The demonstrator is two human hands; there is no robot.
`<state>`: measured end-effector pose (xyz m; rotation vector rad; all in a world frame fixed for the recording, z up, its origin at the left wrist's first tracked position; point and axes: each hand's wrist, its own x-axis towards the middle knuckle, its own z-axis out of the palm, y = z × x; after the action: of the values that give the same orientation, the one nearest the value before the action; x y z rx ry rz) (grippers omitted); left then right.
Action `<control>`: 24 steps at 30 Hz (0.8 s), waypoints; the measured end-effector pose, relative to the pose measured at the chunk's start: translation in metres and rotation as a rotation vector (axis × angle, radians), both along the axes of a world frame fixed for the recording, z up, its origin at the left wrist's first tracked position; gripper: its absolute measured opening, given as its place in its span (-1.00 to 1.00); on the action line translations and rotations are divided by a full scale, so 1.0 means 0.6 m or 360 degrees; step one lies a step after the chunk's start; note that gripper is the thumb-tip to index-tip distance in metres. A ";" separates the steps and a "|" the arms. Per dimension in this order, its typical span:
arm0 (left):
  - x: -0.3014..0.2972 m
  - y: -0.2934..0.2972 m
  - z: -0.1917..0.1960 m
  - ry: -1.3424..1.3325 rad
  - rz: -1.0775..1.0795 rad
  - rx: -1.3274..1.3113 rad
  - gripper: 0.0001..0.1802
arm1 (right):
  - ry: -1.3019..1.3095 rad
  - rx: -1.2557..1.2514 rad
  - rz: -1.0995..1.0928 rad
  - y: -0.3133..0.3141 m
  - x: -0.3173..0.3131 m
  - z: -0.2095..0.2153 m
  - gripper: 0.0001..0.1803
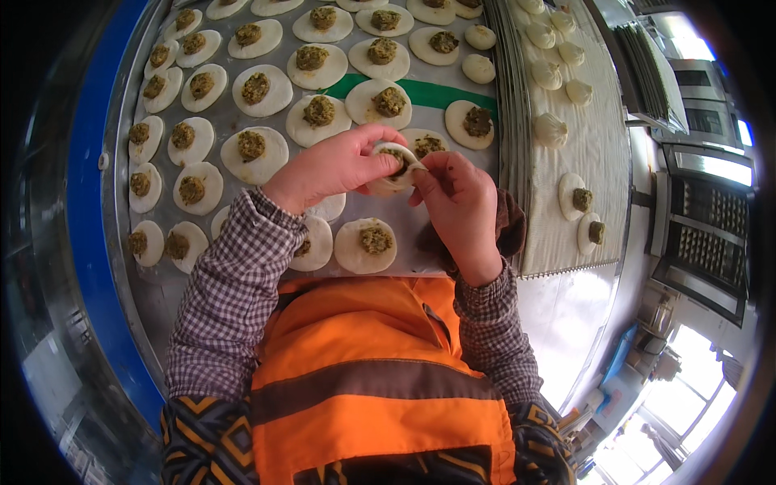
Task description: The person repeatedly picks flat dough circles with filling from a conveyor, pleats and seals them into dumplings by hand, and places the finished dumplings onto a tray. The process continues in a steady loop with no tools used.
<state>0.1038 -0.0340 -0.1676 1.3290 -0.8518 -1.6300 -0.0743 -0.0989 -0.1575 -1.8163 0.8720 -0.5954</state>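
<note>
Steel tabletop (420,242) runs away from the person, bordered on the left by a blue edge (85,210) and covered with rows of round dough wrappers (260,90), each with a mound of dark green filling in its middle. In the head view, the left hand (331,168) and right hand (461,202) meet just above the near rows, holding one filled wrapper (396,168) between them. The left fingers curl round it from the left and cup it; the right thumb and forefinger pinch its right rim together. Done well, this fold probably wants the filling kept in the middle, clear of the seam, with the pinches set close and even while the cupping hand turns the wrapper. Below the hands lies another filled wrapper (366,245), near the front edge, with more close on the left, so there is little bare steel to rest a wrist on. To the right a white cloth-covered tray (598,153) holds finished pleated dumplings (551,129) toward the far end and two filled rounds (580,196) nearer; its ridged left edge sits just beside the right hand, and open cloth lies between those groups.
</note>
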 end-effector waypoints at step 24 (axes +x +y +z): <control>-0.008 -0.003 0.008 -0.0218 0.0008 -0.0029 -0.67 | 0.0016 -0.0176 0.0061 -0.004 0.008 0.012 -0.90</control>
<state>0.0991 -0.0355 -0.1630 1.4416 -0.9417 -1.5372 -0.0697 -0.1012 -0.1504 -1.9328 0.8233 -0.6210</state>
